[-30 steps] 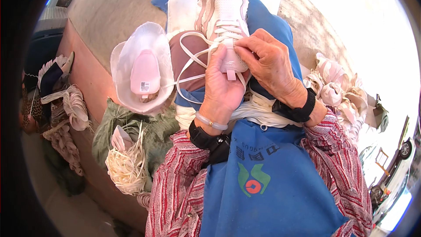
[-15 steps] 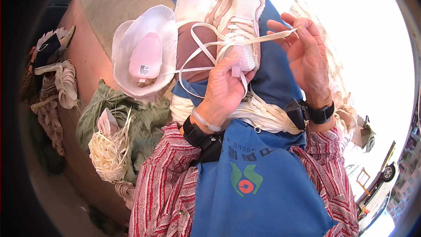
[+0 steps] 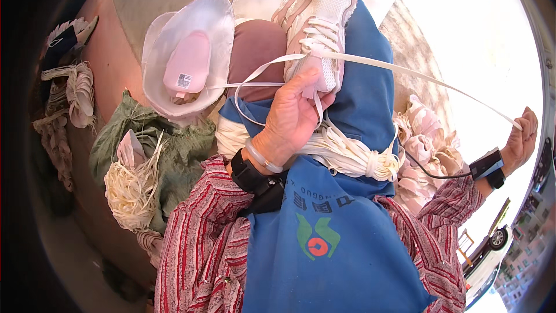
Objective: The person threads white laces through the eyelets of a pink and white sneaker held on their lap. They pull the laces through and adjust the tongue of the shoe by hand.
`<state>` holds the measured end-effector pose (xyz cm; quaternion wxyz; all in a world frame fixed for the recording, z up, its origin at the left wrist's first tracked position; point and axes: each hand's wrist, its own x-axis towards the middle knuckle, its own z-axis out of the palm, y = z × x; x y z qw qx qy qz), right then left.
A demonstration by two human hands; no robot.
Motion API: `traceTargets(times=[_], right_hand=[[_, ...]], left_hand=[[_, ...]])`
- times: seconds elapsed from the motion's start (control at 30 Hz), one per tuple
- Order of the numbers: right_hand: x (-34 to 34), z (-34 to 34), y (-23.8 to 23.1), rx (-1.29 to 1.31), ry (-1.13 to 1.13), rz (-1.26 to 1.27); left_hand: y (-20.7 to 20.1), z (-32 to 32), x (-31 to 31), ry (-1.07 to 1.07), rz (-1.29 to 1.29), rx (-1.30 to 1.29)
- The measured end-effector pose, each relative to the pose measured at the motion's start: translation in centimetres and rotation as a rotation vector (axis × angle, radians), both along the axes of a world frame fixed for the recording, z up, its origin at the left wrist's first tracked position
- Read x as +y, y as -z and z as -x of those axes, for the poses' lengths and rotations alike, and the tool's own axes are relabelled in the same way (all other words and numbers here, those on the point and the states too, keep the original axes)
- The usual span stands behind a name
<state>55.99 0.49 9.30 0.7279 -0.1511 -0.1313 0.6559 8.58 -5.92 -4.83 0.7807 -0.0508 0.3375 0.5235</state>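
Observation:
A white mesh shoe upper with pink trim [image 3: 320, 8] lies over my lap, toe pointing away from me. White lace is threaded through its eyelets. My left hand [image 3: 284, 119] is closed on the pink tongue [image 3: 313, 88] at the upper's near end. One end of the shoelace [image 3: 414, 73] runs taut to the far right, where my right hand [image 3: 521, 139] grips it with curled fingers. The lace's other length loops loosely left of the upper, toward the pale tub.
A translucent white tub [image 3: 223, 37] at the left holds a pink tongue-shaped piece [image 3: 194, 58]. Bundled white laces [image 3: 353, 156] lie across my blue apron [image 3: 336, 220]. A green sack [image 3: 179, 171] and tangled laces [image 3: 130, 194] sit lower left; pink pieces [image 3: 423, 133] pile at the right.
My right hand has swung far out to the right, drawing the lace end through into a long straight line. The loop on the left has shrunk. My left hand keeps its hold.

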Motion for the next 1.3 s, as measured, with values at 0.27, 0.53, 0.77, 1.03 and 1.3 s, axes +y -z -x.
traceTargets(times=[0.27, 0.53, 0.77, 1.03, 1.3], right_hand=[[-1.0, -1.6, 5.7, -0.464, 0.181, 0.228], [1.3, 3.8, 4.8, -0.256, 0.0, 0.183], [1.4, 3.3, 4.2, -0.31, -0.003, 0.171], [0.0, 1.6, 5.2, -1.159, 0.456, 0.31], [2.0, 1.4, 9.5, -1.003, 0.865, 0.592]], left_hand=[[-0.5, 6.0, -1.5, 0.554, -0.156, 0.025], [-3.0, 6.8, 2.4, 0.272, -0.837, 1.762], [-3.0, 8.2, 2.6, 0.54, -0.881, 1.639], [-2.6, 12.9, 3.3, 0.404, -1.002, 1.913], [-2.9, 14.2, 3.6, 0.42, -0.805, 1.901]])
